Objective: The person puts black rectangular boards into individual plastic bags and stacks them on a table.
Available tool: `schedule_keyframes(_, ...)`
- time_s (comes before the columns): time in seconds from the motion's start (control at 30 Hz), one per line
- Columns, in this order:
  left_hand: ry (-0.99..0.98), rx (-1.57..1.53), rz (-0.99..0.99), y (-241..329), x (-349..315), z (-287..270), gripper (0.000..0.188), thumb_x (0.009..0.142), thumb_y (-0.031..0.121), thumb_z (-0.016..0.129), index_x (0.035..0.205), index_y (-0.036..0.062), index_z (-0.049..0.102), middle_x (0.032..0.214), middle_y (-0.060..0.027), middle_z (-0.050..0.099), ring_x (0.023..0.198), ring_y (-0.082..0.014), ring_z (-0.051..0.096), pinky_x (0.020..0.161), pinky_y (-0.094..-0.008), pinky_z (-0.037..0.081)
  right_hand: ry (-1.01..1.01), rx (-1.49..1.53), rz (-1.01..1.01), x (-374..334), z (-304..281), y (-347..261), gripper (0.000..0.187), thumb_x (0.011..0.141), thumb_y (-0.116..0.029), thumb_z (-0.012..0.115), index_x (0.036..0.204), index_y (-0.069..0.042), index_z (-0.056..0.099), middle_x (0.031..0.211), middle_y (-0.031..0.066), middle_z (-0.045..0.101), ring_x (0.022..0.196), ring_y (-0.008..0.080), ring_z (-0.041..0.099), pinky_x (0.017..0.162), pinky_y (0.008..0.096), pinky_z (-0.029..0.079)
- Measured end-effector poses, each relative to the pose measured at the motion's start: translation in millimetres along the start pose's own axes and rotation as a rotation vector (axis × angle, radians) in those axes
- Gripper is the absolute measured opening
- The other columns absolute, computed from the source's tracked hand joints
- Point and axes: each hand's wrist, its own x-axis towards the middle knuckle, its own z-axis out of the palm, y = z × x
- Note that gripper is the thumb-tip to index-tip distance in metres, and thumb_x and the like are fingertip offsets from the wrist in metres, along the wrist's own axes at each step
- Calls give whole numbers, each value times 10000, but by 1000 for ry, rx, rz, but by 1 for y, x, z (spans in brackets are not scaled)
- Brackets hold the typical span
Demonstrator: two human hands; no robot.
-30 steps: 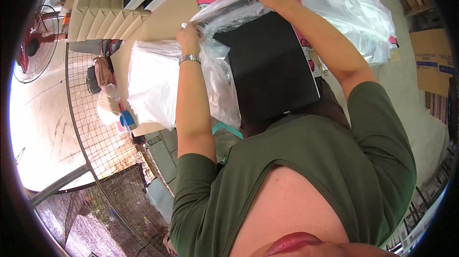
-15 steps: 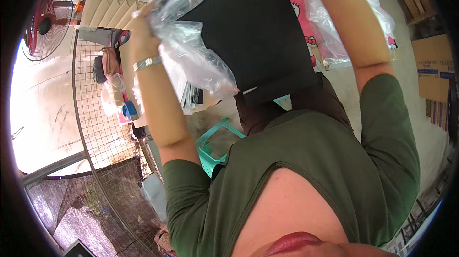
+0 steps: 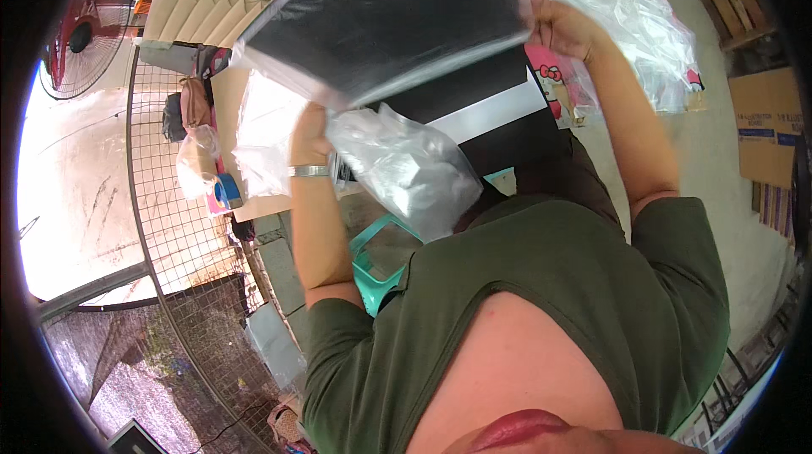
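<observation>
The black garment (image 3: 381, 14), folded flat inside a clear bag (image 3: 406, 171), is held raised between both hands, above the table (image 3: 222, 107).

Left hand (image 3: 309, 134): closed on the pack's lower left edge, where the loose bag mouth gathers; the slack film hangs just right of the wrist. The fingers are hidden behind the film, so how tightly they close cannot be told.

Right hand (image 3: 565, 29): closed in a pinch on the pack's right edge.

Handling, as judged:
- Light. The two edge grips carry it without visible sag.
- Soft. The fold keeps it flat, but it will likely droop if held at one point only.
- The film looks slick, so grip film and cloth together.
- Not fragile.
- Best hold: opposite edges, as shown.

A pile of spare bags (image 3: 643, 23) lies just beyond the right hand.
</observation>
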Motion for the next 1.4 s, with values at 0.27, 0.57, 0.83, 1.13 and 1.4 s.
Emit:
schedule_keyframes(0.27,193,-75,-6,-148,21,-13,349,859,262,562,1099,13,513,1027,-109,571,883,-246,589,799,-380,497,246,141,-13,8,-58,117,256,861,-103,540,1102,-20,534,844,9,558,714,92,500,618,224,404)
schedule_keyframes(0.57,250,663,-254,-176,-115,1,307,789,320,672,823,30,581,740,-6,564,653,-101,499,563,-263,394,195,-666,570,-146,25,114,305,803,-235,645,968,14,582,826,46,576,740,121,495,648,284,418)
schedule_keyframes(0.83,363,500,158,-184,-159,-9,279,886,232,568,666,109,449,560,76,390,480,-31,337,418,-209,255,-50,-730,386,-141,52,140,216,853,-195,583,909,10,545,683,41,590,574,96,532,552,277,451)
schedule_keyframes(1.13,754,-96,576,-89,-92,-126,255,887,213,554,707,76,437,602,2,394,468,-87,336,416,-236,277,-245,-1135,-79,159,194,170,391,778,-386,615,860,-4,625,743,179,624,715,298,624,636,417,466)
schedule_keyframes(1.4,1164,220,636,-98,-88,-143,338,893,228,525,1082,-42,448,865,-110,523,678,-139,491,577,-255,409,-423,-1810,-140,221,235,201,355,782,-303,633,993,-18,607,955,213,603,891,339,593,795,381,473)
